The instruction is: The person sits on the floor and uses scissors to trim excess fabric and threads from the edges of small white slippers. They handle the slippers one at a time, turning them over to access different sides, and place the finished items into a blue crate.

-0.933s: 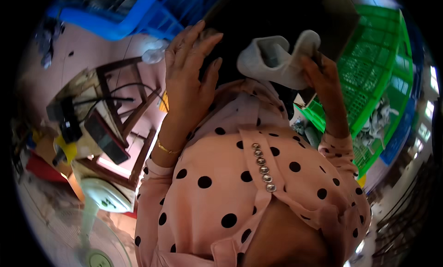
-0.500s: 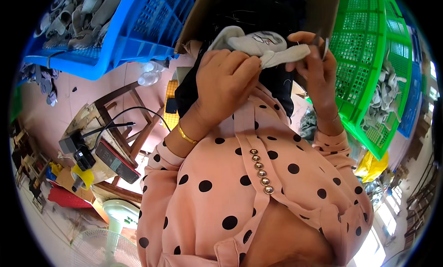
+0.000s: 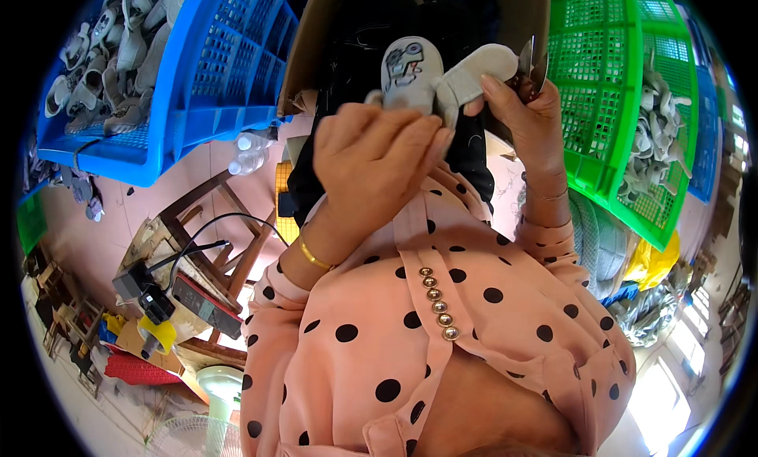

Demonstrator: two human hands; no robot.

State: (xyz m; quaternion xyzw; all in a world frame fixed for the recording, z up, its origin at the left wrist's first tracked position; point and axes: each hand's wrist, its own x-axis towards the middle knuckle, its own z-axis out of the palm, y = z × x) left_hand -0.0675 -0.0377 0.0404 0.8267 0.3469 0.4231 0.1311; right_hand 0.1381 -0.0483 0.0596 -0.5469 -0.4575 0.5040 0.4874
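Note:
My left hand [image 3: 375,153] is closed round the lower part of a light grey fabric shoe upper [image 3: 410,66]. Its rounded piece, with a dark line-drawn cartoon on it, points up above my knuckles. A plain strap-like piece [image 3: 482,69] sticks out to the right. My right hand [image 3: 525,117] has its thumb and fingers at that piece's underside. The same hand grips a pair of small metal scissors [image 3: 533,61], blades pointing up; their handles are hidden in the palm.
A blue crate [image 3: 166,161] of grey uppers stands at left. Green crates [image 3: 588,78] with more uppers stand at right. An open cardboard box [image 3: 304,50] is beyond my dark-clothed lap. A wooden stool [image 3: 209,196] at left bears a phone [image 3: 205,305] and a charger cable.
The upper has been turned, so its cartoon piece now stands upright and the strap-like piece tilts up to the right. The scissors' blades show more plainly. My view has shifted slightly.

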